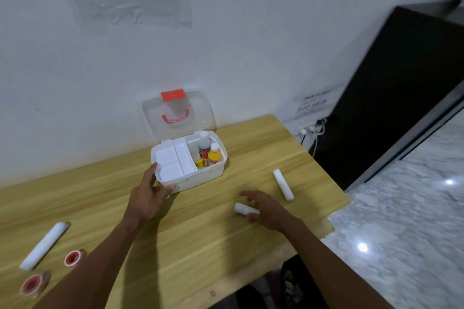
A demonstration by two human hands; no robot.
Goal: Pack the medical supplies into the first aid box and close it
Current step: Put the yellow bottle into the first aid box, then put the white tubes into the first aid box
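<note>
The white first aid box (200,179) stands open on the wooden table (188,246), its clear lid (175,113) with red latch and handle leaning back against the wall. Inside, a white tray (173,162) fills the left part, and bottles (209,152) stand on the right. My left hand (148,195) is spread against the box's left front corner. My right hand (266,208) lies over a short white bandage roll (242,208), fingers curling around it. Another white roll (283,184) lies to the right. At far left lie a long white roll (44,246) and two red tape rolls (73,258) (32,285).
The table's right edge ends near a black cabinet (401,98). A wall socket with plugs and cables (311,130) sits beside the table's back right corner, under a taped paper note. Marble floor (401,233) lies to the right.
</note>
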